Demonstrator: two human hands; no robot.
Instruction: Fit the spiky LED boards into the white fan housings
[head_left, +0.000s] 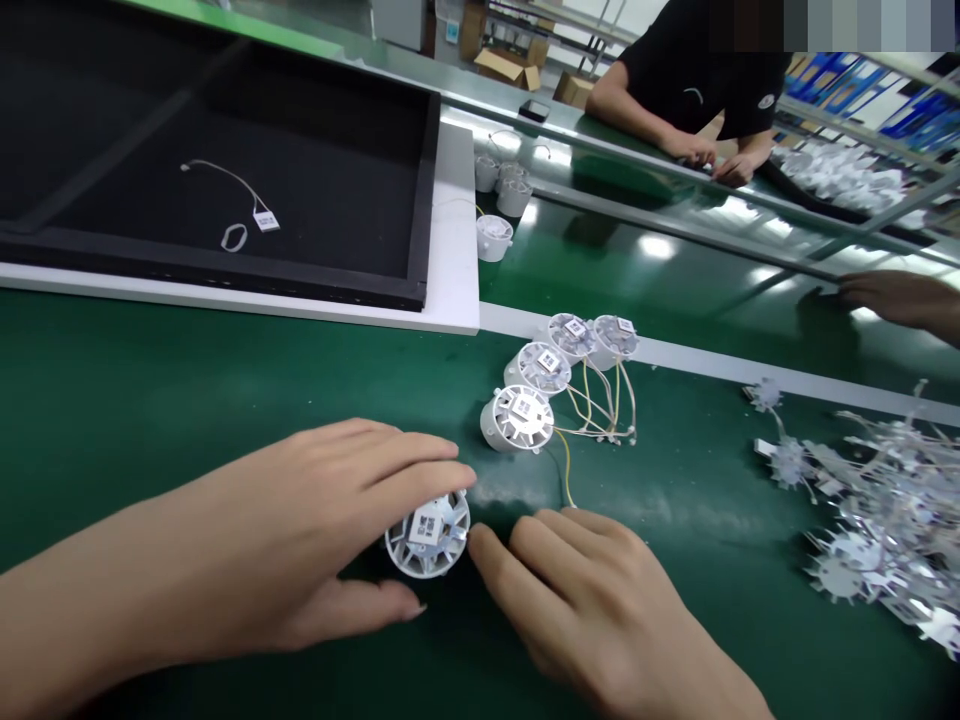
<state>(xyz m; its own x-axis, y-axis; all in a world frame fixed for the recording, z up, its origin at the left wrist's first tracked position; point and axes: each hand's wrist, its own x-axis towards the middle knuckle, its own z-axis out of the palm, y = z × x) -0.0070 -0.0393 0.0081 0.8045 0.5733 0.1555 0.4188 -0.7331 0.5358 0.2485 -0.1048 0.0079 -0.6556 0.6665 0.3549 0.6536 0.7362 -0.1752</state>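
Observation:
My left hand (300, 540) grips a small white round housing (427, 535) with a finned metal plate and a label on top, thumb below and fingers above it. My right hand (592, 600) lies just right of the housing, its fingertips touching the rim, fingers curled down on the green mat. A yellow wire (564, 470) runs from the right hand's fingers toward a row of several similar white housings (559, 375) with yellow wires, a little beyond my hands.
A black tray (420, 250) on a white board holds a loose wire at the far left. A heap of finned metal plates (877, 520) lies right. More white housings (499, 205) stand farther back. Another person's arms (675, 135) and a hand (900, 300) rest beyond.

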